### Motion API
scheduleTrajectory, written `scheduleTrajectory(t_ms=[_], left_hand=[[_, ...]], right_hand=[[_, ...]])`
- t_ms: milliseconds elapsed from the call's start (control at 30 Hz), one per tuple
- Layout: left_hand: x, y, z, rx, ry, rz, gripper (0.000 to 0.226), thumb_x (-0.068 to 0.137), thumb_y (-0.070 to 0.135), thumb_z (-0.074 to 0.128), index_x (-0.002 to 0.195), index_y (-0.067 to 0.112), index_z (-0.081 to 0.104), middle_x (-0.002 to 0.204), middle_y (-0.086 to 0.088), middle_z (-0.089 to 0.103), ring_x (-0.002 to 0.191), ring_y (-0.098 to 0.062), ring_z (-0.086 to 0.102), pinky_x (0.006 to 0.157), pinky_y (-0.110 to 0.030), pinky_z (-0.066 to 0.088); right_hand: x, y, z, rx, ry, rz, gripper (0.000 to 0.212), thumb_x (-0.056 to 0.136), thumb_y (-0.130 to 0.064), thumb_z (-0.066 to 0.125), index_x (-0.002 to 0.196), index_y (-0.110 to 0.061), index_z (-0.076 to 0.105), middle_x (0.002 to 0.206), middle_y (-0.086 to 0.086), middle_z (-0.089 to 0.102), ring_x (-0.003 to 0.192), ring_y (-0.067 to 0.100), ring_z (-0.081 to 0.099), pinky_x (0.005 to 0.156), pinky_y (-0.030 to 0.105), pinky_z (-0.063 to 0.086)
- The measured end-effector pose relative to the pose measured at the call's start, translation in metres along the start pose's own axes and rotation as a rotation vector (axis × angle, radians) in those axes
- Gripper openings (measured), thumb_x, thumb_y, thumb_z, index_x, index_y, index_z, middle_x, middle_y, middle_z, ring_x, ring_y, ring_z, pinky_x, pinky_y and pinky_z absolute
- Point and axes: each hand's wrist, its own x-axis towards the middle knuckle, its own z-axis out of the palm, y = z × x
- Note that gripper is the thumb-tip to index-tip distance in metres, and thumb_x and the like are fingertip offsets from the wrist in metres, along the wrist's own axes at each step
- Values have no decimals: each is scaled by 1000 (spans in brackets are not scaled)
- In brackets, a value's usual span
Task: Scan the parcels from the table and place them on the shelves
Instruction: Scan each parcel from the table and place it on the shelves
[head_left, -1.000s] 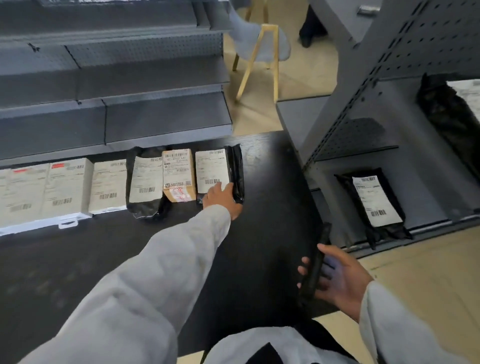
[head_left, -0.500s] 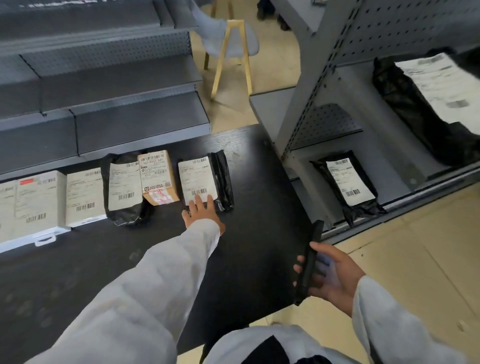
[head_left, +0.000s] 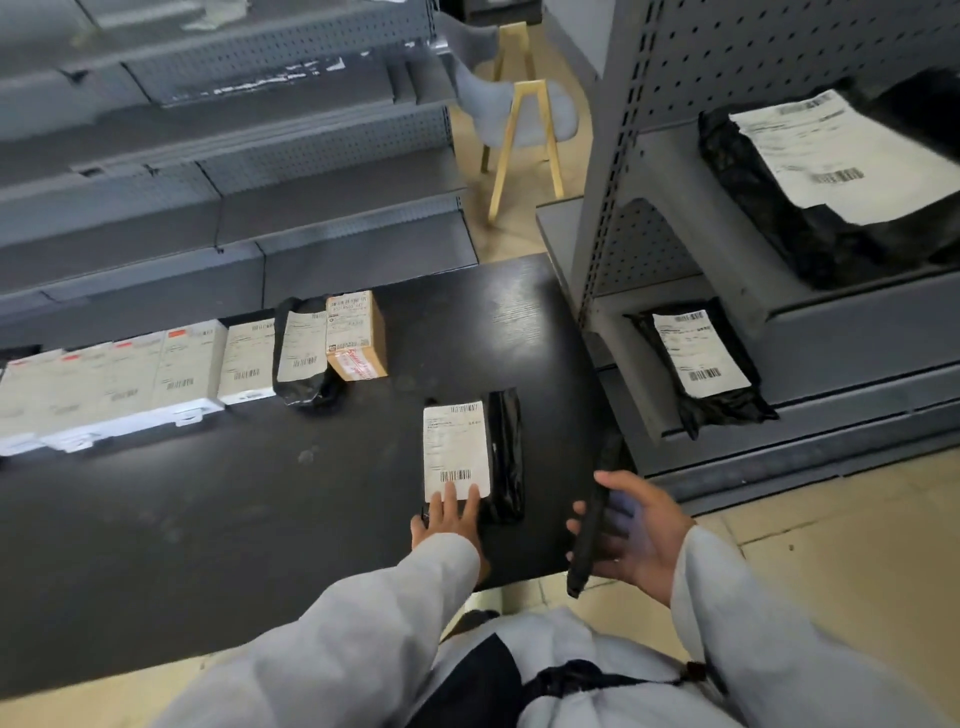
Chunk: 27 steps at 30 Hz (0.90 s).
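A person's left hand (head_left: 451, 514) presses flat, fingers straight, on the near end of a black parcel (head_left: 475, 457) lying label-up on the dark table (head_left: 208, 545), apart from the row of parcels (head_left: 218, 369) at the far left. The right hand (head_left: 636, 530) grips a black scanner (head_left: 592, 525) beside grey shelves (head_left: 831, 322) holding two bagged parcels.
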Motion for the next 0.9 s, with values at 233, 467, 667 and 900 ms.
scheduleTrajectory(t_ms=[233,467,667,900], left_hand=[[-36,7,24,-14,3,-56,93,89,35,62,155,35,-4,165,0,-13,152,-27,-8,122,-54,6],[-57,-4,43,-195,148,-204,76,86,32,61,148,49,21,164,3,12,150,-27,15,120,-47,22],[-71,-7,78,-712,206,-374,69,85,16,70,147,27,40,148,-12,44,124,-33,51,100,-39,47],[-61,-23,88,-1184,250,-520,54,90,8,66,140,5,46,133,-22,57,120,-40,54,99,-40,45]], right_hand=[[-9,23,-40,10,-101,47,44,73,-32,76,106,-6,66,97,15,65,96,34,63,71,47,57],[-21,45,-80,106,-167,68,51,66,-35,79,107,-6,66,101,17,64,96,36,64,68,49,59],[-28,63,-102,134,-143,71,44,84,-36,73,113,-4,64,104,19,63,99,38,64,79,53,58],[-32,73,-92,101,-82,38,50,81,-39,76,114,-2,65,102,20,66,96,40,66,88,57,56]])
